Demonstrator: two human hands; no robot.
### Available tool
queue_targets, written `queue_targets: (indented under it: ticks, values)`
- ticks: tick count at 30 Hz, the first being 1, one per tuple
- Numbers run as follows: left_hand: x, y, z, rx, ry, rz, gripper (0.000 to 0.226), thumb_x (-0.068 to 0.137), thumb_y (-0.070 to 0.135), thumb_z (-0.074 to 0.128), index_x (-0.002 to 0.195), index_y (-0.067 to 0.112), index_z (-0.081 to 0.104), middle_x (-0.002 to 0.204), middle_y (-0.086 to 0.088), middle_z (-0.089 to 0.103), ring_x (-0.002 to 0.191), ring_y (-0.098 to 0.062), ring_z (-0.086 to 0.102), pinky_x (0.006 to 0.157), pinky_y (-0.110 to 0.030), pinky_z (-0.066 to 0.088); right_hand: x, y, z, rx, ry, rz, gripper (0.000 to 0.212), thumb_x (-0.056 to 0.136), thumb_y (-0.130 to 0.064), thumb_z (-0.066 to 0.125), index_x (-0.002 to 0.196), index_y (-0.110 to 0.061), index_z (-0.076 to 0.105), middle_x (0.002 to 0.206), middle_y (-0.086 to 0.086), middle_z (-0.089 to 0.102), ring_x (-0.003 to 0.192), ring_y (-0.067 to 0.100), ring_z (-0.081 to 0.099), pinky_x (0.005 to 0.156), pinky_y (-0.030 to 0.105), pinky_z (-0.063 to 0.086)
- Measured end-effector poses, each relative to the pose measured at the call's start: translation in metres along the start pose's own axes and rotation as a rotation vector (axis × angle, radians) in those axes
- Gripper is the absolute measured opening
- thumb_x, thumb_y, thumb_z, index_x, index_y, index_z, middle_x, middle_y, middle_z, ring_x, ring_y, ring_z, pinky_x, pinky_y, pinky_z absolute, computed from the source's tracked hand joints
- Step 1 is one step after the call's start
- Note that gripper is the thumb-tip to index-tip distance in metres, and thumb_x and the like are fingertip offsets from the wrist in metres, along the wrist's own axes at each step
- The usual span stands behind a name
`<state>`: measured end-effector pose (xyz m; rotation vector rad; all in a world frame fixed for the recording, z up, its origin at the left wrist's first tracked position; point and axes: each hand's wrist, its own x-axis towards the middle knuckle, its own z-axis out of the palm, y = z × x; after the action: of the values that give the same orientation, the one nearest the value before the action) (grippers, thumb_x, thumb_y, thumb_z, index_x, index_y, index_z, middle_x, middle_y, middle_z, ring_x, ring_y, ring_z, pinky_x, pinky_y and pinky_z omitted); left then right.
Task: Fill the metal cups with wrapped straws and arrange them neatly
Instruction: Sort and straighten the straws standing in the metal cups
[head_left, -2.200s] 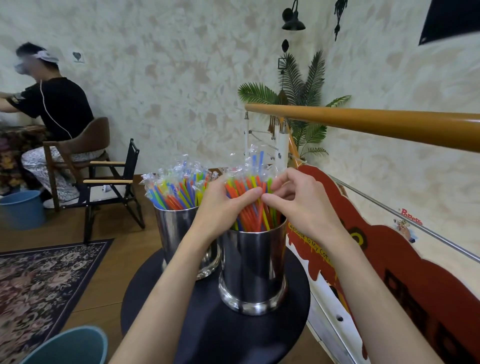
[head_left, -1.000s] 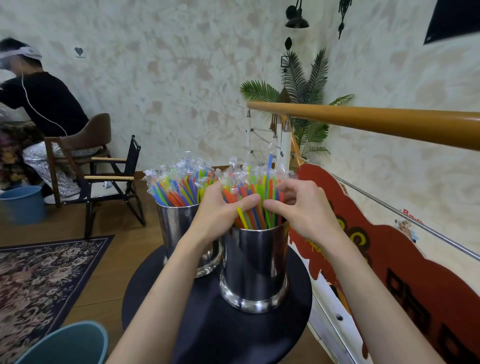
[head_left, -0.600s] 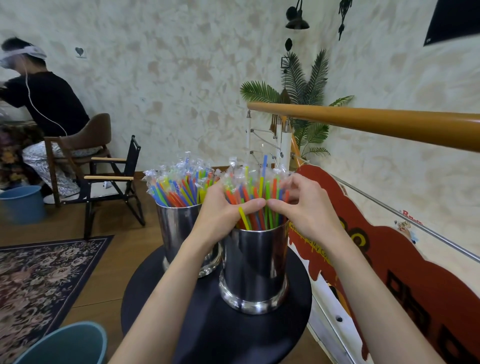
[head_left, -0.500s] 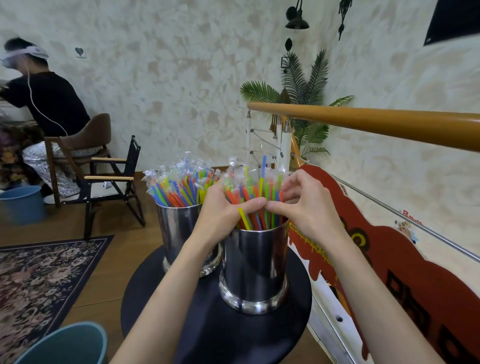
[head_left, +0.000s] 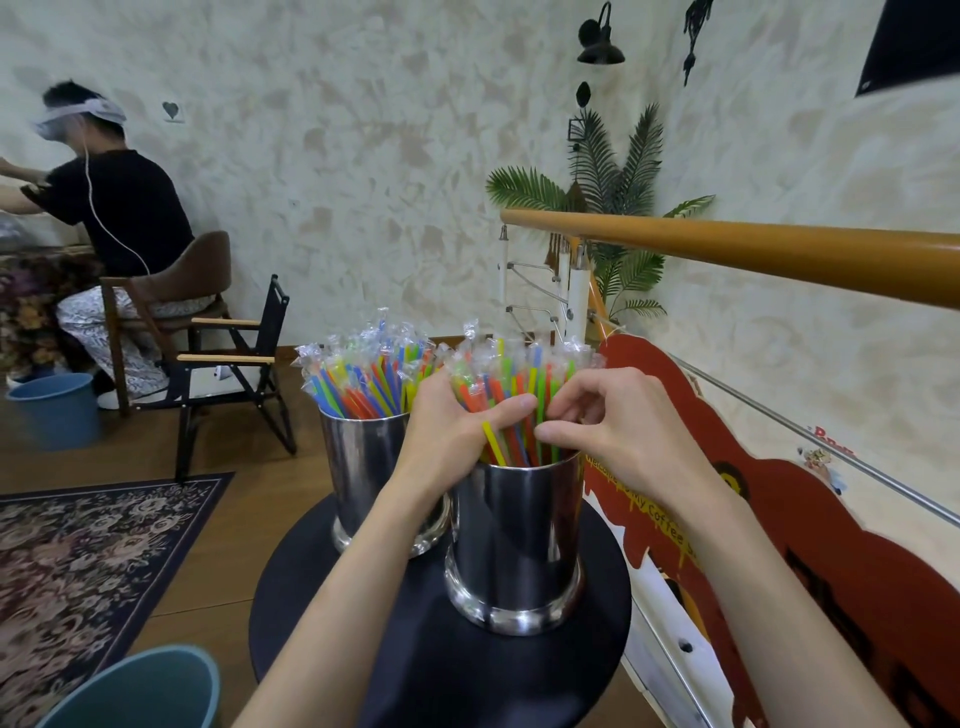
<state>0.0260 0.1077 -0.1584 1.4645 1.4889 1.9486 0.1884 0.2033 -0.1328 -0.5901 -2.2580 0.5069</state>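
While both stand upright, straws (head_left: 511, 395) sit between left hand (head_left: 457, 421) and right hand (head_left: 608, 431).

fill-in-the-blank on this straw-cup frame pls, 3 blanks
1. Both metal cups stand on a round ____ table.
2. The left hand and right hand work the straws in the ____ cup.
3. The far cup is ____ with straws.

Missing: black; near; full
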Motion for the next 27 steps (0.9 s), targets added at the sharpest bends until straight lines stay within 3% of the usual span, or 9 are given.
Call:
queue_targets:
  ticks: [3,6,8,11,15,20,27]
  values:
    - [-0.001,0.001,0.0,-0.014,-0.003,-0.013,0.023,0.081,0.011,0.083,0.103,0.012,0.075,0.095,-0.002,0.079,0.09,-0.019,0.077,0.076,-0.029,0.059,0.0,-0.004,0.006,-0.015,-0.016,-0.004,0.021,0.071,-0.037,0.089,0.072,-0.027,0.07,0.066,-0.013,0.066,0.066,0.001,0.06,0.062,0.014,0.044]
    - [-0.002,0.002,-0.001,-0.043,-0.035,-0.013,0.018,0.082,0.011,0.082,0.098,0.018,0.077,0.096,-0.005,0.079,0.091,-0.022,0.077,0.077,-0.033,0.061,-0.001,-0.005,0.015,-0.053,-0.026,0.016,0.018,0.075,-0.035,0.087,0.075,-0.027,0.071,0.068,-0.014,0.065,0.07,0.004,0.058,0.071,0.028,0.047]
    - [-0.003,0.004,-0.004,-0.055,-0.075,-0.008,0.017,0.084,0.01,0.081,0.097,0.021,0.078,0.097,-0.004,0.079,0.092,-0.022,0.077,0.076,-0.029,0.06,0.0,-0.003,0.016,-0.064,-0.021,0.025,0.015,0.078,-0.033,0.085,0.076,-0.029,0.071,0.068,-0.015,0.064,0.07,0.004,0.056,0.068,0.026,0.043]
    - [-0.003,0.006,-0.008,-0.056,-0.131,-0.003,0.021,0.087,0.007,0.077,0.105,0.016,0.075,0.101,-0.004,0.079,0.095,-0.021,0.076,0.077,-0.025,0.059,0.001,-0.002,0.014,-0.089,-0.015,0.016,0.013,0.081,-0.031,0.083,0.078,-0.032,0.07,0.068,-0.018,0.063,0.065,-0.003,0.056,0.059,0.011,0.036]
    - [-0.004,0.007,-0.011,-0.013,-0.154,0.004,0.021,0.089,0.004,0.075,0.104,0.018,0.074,0.1,-0.002,0.079,0.095,-0.019,0.076,0.078,-0.025,0.058,0.0,-0.002,0.017,-0.151,-0.012,-0.007,0.012,0.083,-0.028,0.081,0.081,-0.029,0.069,0.072,-0.016,0.063,0.062,-0.006,0.054,0.057,0.009,0.034]
    - [-0.004,0.009,-0.012,0.045,-0.128,-0.013,0.021,0.088,0.0,0.073,0.097,0.019,0.074,0.094,0.0,0.079,0.088,-0.015,0.076,0.074,-0.022,0.057,0.0,-0.002,0.021,-0.15,-0.017,0.009,0.014,0.084,-0.031,0.08,0.09,-0.026,0.069,0.077,-0.015,0.063,0.065,-0.001,0.054,0.064,0.023,0.045]
    - [-0.003,0.005,-0.012,0.062,-0.098,-0.039,0.019,0.088,-0.001,0.072,0.104,0.01,0.073,0.096,-0.004,0.079,0.09,-0.019,0.076,0.076,-0.024,0.059,0.0,-0.002,0.022,-0.132,-0.018,0.036,0.011,0.088,-0.026,0.074,0.083,-0.028,0.064,0.076,-0.015,0.064,0.07,0.0,0.058,0.066,0.022,0.045]
